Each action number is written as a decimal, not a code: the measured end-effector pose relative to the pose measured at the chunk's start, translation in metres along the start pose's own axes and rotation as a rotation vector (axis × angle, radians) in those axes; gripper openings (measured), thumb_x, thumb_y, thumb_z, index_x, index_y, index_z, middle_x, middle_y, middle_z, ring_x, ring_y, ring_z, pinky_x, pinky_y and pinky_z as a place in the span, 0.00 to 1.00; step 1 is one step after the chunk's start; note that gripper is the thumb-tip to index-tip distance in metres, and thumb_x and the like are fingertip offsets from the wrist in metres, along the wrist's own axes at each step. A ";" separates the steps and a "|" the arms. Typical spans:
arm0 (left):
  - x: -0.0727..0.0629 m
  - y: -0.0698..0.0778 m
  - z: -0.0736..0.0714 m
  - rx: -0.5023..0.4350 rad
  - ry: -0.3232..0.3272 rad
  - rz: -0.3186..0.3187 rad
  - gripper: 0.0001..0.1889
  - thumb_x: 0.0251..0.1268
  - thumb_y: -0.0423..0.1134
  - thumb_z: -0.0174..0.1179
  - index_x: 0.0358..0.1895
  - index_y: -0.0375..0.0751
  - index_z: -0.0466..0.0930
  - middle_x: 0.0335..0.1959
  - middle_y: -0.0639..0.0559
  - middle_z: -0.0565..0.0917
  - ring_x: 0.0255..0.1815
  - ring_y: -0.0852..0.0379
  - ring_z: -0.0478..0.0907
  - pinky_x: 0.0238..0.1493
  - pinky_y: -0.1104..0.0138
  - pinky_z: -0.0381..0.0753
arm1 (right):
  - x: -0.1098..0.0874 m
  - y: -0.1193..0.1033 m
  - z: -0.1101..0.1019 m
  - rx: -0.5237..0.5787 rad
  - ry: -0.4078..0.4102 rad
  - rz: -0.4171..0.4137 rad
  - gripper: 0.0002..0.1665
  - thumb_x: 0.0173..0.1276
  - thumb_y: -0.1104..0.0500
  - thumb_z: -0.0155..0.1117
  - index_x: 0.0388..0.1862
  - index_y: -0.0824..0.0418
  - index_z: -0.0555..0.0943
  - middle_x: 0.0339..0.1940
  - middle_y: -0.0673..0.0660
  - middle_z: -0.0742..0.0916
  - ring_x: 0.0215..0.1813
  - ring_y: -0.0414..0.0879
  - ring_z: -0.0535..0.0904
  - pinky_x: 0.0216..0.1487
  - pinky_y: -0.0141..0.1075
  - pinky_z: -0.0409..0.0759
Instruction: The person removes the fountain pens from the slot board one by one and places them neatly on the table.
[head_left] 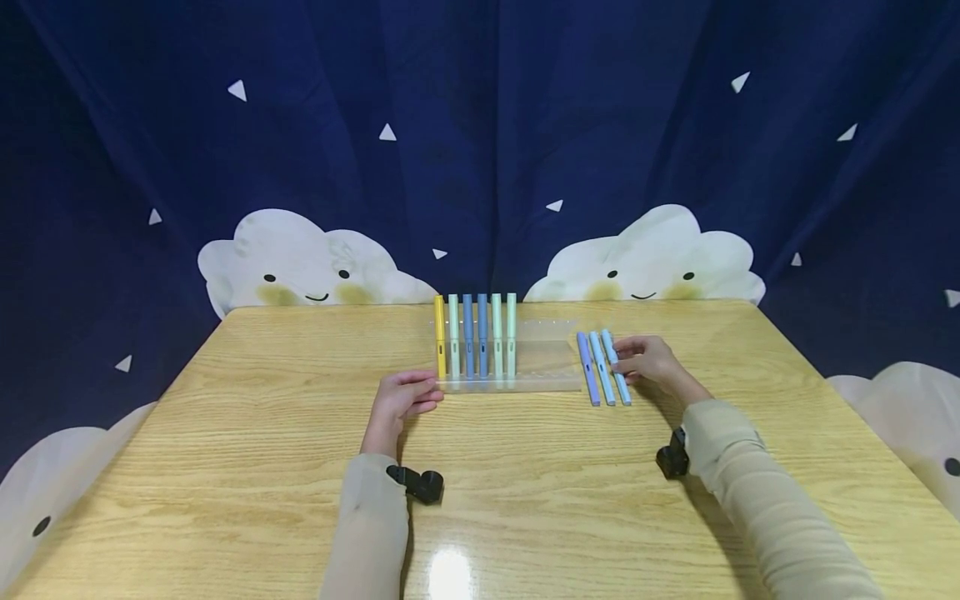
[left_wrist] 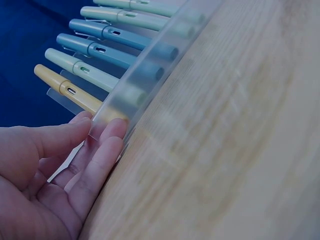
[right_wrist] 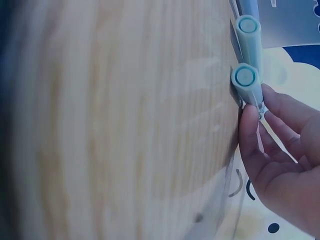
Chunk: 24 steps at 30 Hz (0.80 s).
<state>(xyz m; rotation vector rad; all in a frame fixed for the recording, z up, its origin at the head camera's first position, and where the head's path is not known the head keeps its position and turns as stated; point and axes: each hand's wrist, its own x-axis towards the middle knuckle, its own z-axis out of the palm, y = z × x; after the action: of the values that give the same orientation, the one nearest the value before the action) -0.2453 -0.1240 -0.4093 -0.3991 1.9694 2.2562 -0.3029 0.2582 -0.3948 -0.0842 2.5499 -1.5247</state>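
Note:
A clear pen stand (head_left: 551,385) holds several upright capped pens: a yellow pen (head_left: 440,350), two blue pens (head_left: 482,350) and three mint pens (head_left: 512,342). At its left end my left hand (head_left: 405,394) grips the stand's corner, thumb against the front lip and fingers around the edge, as the left wrist view shows. Right of the stand lie a violet-blue pen (head_left: 588,371) and a light blue pen (head_left: 602,371). Beside them, my right hand (head_left: 651,364) pinches the outermost light blue pen (right_wrist: 248,85) between thumb and fingers; this pen lies nearly parallel to its neighbours.
All of this is on a wood-grain table (head_left: 540,483). Behind it hangs a dark blue curtain (head_left: 480,150) printed with clouds and small white triangles. Black wrist cameras (head_left: 427,486) are strapped over both beige sleeves (head_left: 780,508).

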 end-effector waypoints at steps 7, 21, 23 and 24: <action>0.000 0.000 0.000 0.001 -0.008 0.002 0.14 0.58 0.23 0.54 0.49 0.24 0.74 0.28 0.43 0.82 0.24 0.58 0.80 0.27 0.70 0.82 | -0.002 -0.003 0.002 -0.018 0.003 0.003 0.24 0.56 0.72 0.62 0.51 0.80 0.69 0.37 0.64 0.78 0.24 0.40 0.76 0.25 0.31 0.80; 0.000 0.000 0.001 0.009 0.002 -0.005 0.14 0.58 0.24 0.54 0.48 0.24 0.74 0.27 0.43 0.82 0.24 0.57 0.80 0.28 0.69 0.82 | -0.005 -0.007 -0.002 0.019 0.046 0.035 0.23 0.61 0.69 0.58 0.53 0.79 0.67 0.45 0.69 0.76 0.28 0.43 0.78 0.31 0.35 0.82; 0.000 0.000 0.001 0.013 0.000 0.002 0.14 0.59 0.24 0.54 0.49 0.24 0.74 0.27 0.44 0.82 0.23 0.58 0.80 0.27 0.69 0.82 | -0.006 -0.009 -0.003 0.016 0.060 0.031 0.23 0.62 0.67 0.58 0.53 0.78 0.67 0.44 0.68 0.76 0.30 0.44 0.78 0.33 0.36 0.82; -0.001 0.000 0.001 0.014 0.001 0.004 0.14 0.59 0.24 0.54 0.49 0.24 0.74 0.27 0.44 0.82 0.23 0.58 0.80 0.27 0.69 0.82 | -0.006 -0.011 -0.003 0.017 0.065 0.027 0.23 0.62 0.67 0.57 0.53 0.78 0.68 0.43 0.67 0.76 0.30 0.44 0.78 0.34 0.36 0.82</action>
<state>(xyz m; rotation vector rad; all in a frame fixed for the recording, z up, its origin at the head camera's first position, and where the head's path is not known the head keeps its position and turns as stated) -0.2449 -0.1230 -0.4089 -0.3950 1.9880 2.2436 -0.2981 0.2564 -0.3831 0.0024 2.5759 -1.5639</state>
